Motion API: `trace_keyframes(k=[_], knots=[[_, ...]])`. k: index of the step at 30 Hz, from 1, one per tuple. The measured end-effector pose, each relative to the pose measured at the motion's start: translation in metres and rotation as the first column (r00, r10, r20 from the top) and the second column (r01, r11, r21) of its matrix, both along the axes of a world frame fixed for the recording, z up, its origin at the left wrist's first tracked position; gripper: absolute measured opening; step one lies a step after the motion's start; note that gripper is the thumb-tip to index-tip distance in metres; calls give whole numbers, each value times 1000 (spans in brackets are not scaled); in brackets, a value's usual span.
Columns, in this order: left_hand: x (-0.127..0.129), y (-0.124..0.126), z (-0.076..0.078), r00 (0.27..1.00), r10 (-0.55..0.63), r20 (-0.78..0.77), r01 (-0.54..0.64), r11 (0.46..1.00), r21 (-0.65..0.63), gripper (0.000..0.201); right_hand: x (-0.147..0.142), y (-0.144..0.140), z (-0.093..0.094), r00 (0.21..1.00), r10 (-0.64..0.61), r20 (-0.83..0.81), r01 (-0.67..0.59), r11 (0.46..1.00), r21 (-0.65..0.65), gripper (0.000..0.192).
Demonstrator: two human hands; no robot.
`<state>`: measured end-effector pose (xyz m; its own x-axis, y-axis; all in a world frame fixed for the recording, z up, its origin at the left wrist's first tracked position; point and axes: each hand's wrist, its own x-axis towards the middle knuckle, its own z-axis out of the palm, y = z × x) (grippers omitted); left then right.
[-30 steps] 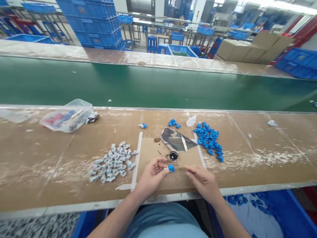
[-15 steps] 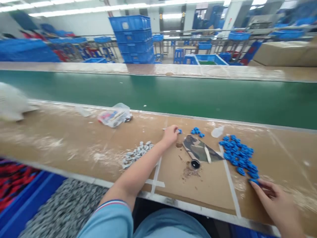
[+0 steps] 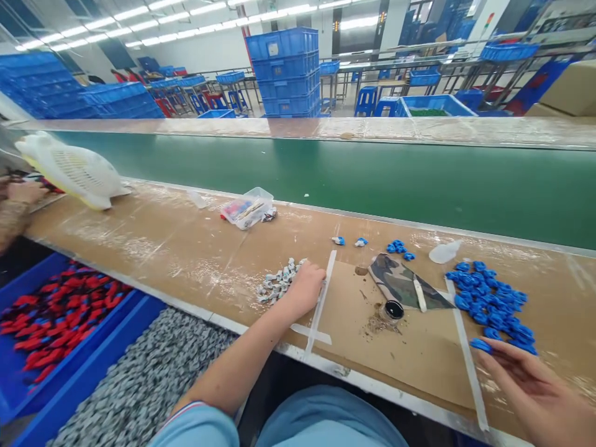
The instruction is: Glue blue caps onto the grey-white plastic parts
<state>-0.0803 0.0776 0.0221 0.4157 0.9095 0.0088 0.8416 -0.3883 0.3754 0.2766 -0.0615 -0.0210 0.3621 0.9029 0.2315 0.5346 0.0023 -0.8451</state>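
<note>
My left hand [image 3: 307, 287] is at the right edge of a pile of small grey plastic pieces [image 3: 278, 282]. Its fingers curl downward, and whatever they grip is hidden. Between the thumb and fingertips of my right hand [image 3: 531, 382] is a small blue plastic piece [image 3: 481, 345], just beside a larger heap of blue pieces [image 3: 496, 301]. Two blue-and-grey pieces [image 3: 338, 240] lie apart beyond my left hand. A small cluster of blue pieces [image 3: 397, 246] sits behind a camouflage cloth [image 3: 400, 279]. On the cloth rests a white stick-like tool [image 3: 419, 293].
A small open pot of dark liquid [image 3: 393, 310] stands on stained cardboard [image 3: 372, 354]. Beyond are a clear tray [image 3: 249, 208] and the green conveyor belt [image 3: 372, 177]. Bins of red pieces [image 3: 51, 316] and grey pieces [image 3: 149, 372] sit lower left. Another person's hand [image 3: 25, 191] is far left.
My left hand has left the blue-and-grey pieces at the back and come down to the grey pile. My right hand has drawn its blue piece slightly off the heap. The view has swung left.
</note>
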Motion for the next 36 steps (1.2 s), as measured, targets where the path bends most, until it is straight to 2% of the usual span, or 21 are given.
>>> trace_keyframes(k=[3,5,9,11,13,16,18,19,22,24,26,28,30,33,36], knots=[[6,-6,-4,996,4,86,-8,999,45,20,-39,15,25,977,126,172,-133,991,29,24],[10,-15,-5,971,-1,239,-13,998,56,20,-59,23,36,929,164,331,-199,977,73,21],[23,-42,-10,802,-3,597,45,997,-56,16,-82,37,48,830,226,509,-339,930,139,16],[33,-55,-15,704,72,707,64,984,-164,11,-85,44,50,797,248,551,-386,911,149,16],[45,-65,-22,585,209,784,78,947,-311,10,-87,49,51,773,261,578,-412,899,146,17],[60,-73,-31,400,440,804,151,833,-531,16,-88,55,50,747,272,606,-436,889,138,17],[66,-75,-35,338,518,786,174,786,-593,19,-88,56,49,737,282,614,-446,885,130,17],[69,-76,-36,330,527,783,174,782,-599,19,-88,56,48,739,286,610,-445,887,123,17],[73,-78,-38,341,495,799,182,799,-573,16,-86,53,44,817,257,516,-355,930,99,17],[76,-80,-38,329,485,810,196,804,-561,18,-86,51,41,912,218,347,-243,969,32,21],[80,-82,-39,279,508,815,214,795,-568,26,-87,51,40,974,199,112,-191,979,-73,29],[84,-83,-39,228,540,810,243,774,-584,32,-88,51,41,976,192,-100,-206,967,-152,35],[86,-84,-39,208,557,804,263,760,-594,32,-89,52,44,956,174,-236,-222,956,-191,39],[88,-85,-38,196,572,797,275,748,-604,30,-92,51,49,932,151,-330,-230,949,-217,41],[88,-85,-37,179,593,785,288,731,-618,30,-95,44,49,924,156,-349,-244,944,-224,39]])
